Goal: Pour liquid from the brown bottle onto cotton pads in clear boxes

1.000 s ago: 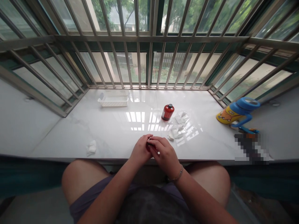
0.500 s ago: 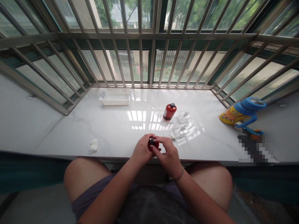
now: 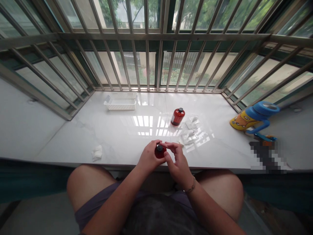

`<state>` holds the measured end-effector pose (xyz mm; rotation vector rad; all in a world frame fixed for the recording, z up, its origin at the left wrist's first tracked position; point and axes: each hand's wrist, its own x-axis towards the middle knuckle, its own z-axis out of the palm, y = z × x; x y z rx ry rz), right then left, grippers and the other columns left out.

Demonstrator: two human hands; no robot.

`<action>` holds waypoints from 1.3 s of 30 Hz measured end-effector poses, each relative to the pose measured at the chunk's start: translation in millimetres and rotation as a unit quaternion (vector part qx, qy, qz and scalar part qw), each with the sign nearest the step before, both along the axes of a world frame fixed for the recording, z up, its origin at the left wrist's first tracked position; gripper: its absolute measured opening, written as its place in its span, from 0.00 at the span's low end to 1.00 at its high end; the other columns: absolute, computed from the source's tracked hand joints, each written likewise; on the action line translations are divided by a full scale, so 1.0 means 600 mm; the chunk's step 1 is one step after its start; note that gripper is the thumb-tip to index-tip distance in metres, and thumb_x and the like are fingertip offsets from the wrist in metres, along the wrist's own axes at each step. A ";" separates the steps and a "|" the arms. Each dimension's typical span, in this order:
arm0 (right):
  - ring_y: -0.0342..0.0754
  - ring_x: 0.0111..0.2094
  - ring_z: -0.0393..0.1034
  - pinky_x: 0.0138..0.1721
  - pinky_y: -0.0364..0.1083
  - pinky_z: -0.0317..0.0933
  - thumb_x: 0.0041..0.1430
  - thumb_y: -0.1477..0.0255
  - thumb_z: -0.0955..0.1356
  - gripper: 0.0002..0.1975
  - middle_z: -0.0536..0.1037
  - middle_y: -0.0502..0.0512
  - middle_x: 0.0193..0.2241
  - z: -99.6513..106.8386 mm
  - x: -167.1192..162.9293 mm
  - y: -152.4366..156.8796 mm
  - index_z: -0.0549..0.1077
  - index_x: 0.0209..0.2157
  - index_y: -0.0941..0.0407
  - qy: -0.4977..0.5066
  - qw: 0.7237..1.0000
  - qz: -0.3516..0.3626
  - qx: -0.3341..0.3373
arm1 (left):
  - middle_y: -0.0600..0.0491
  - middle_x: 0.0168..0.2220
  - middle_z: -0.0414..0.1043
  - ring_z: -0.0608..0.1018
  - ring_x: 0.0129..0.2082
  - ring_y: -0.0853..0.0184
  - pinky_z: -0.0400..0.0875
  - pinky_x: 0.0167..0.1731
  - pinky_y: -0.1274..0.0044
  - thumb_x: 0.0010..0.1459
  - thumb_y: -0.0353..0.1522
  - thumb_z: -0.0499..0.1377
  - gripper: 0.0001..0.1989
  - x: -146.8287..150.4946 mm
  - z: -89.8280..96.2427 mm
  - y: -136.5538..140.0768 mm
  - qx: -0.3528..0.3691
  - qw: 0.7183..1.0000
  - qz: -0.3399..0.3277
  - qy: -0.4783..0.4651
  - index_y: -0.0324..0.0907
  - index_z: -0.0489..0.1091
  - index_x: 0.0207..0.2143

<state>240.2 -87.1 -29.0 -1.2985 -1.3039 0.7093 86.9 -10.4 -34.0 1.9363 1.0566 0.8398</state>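
Near the front edge of the white counter (image 3: 73, 137), my left hand (image 3: 149, 156) is wrapped round a small red bottle (image 3: 160, 153) with a black cap (image 3: 159, 147). My right hand (image 3: 178, 160) is at the bottle's right side, its fingers apart and curved, the fingertips close to the cap and the thumb by the bottle's side. Whether those fingertips touch the bottle is hard to make out. A second red bottle (image 3: 177, 117) with a black cap and a pale label stands farther back on the counter.
Clear plastic packets (image 3: 189, 137) lie right of the standing bottle. A white perforated basket (image 3: 121, 106) sits at the back left, a crumpled white tissue (image 3: 97, 152) at the front left. A blue and yellow flask (image 3: 251, 116) stands at the right, beside a blurred-out dark patch. Metal bars (image 3: 156, 36) enclose the window.
My right hand has come off the black cap and drawn slightly right, its fingers opening. My left hand still holds the bottle in the same place.
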 end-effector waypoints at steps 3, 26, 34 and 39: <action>0.54 0.48 0.77 0.55 0.58 0.72 0.74 0.62 0.68 0.08 0.78 0.56 0.46 -0.004 0.000 -0.003 0.67 0.49 0.49 -0.003 0.999 -0.053 -0.005 | 0.49 0.53 0.79 0.82 0.52 0.54 0.77 0.56 0.61 0.52 0.34 0.74 0.30 -0.001 -0.002 0.000 0.003 1.000 0.010 0.006 0.47 0.70 0.56; 0.55 0.47 0.78 0.46 0.54 0.76 0.65 0.66 0.75 0.12 0.81 0.54 0.43 0.004 -0.014 0.014 0.68 0.41 0.49 -0.118 0.991 -0.058 0.022 | 0.46 0.50 0.80 0.83 0.50 0.54 0.79 0.55 0.60 0.58 0.30 0.66 0.16 0.015 -0.011 -0.016 0.023 1.000 -0.006 0.006 0.46 0.73 0.49; 0.55 0.51 0.77 0.53 0.54 0.72 0.74 0.67 0.66 0.08 0.79 0.62 0.55 -0.034 0.078 0.030 0.73 0.49 0.52 -0.340 0.931 -0.134 -0.029 | 0.46 0.54 0.79 0.82 0.54 0.51 0.77 0.58 0.57 0.51 0.35 0.75 0.32 -0.027 -0.012 0.003 0.045 0.998 0.032 0.040 0.48 0.69 0.57; 0.54 0.41 0.77 0.40 0.50 0.68 0.68 0.73 0.68 0.09 0.81 0.62 0.48 -0.079 0.129 0.048 0.76 0.49 0.55 -0.394 0.895 -0.164 -0.127 | 0.48 0.56 0.78 0.81 0.55 0.53 0.77 0.58 0.59 0.55 0.36 0.73 0.30 -0.088 -0.017 0.018 0.058 0.993 0.093 0.049 0.48 0.68 0.58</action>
